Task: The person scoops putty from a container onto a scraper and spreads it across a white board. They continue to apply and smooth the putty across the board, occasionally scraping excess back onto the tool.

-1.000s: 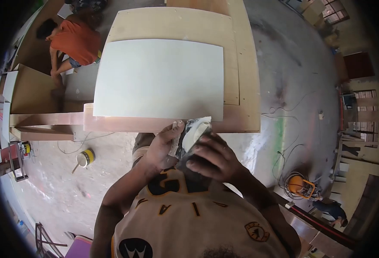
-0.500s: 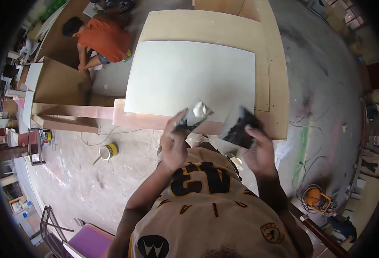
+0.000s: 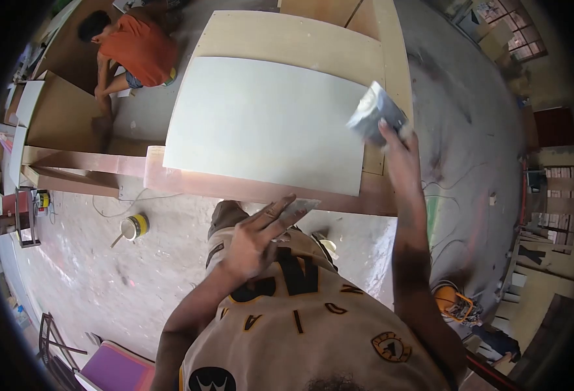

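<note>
A pale white panel (image 3: 261,124) lies flat on a larger plywood sheet (image 3: 293,39) resting on a reddish wooden frame (image 3: 235,189). My right hand (image 3: 394,146) reaches out to the panel's right edge and grips a wide flat scraper blade (image 3: 375,114) smeared with pale filler. My left hand (image 3: 254,238) stays close to my chest below the frame's near edge, fingers around a smaller flat scraper (image 3: 300,207).
A person in an orange shirt (image 3: 133,49) crouches on the floor at the upper left beside brown boards (image 3: 58,117). A yellow tin (image 3: 133,228) with a stick stands on the floor at left. Cables and an orange machine (image 3: 453,303) lie at right. A purple seat (image 3: 114,368) is at lower left.
My two hands, together in front of my chest, have separated. The right hand carried the wide blade up and right to the panel's edge; the left hand dropped lower with the small scraper.
</note>
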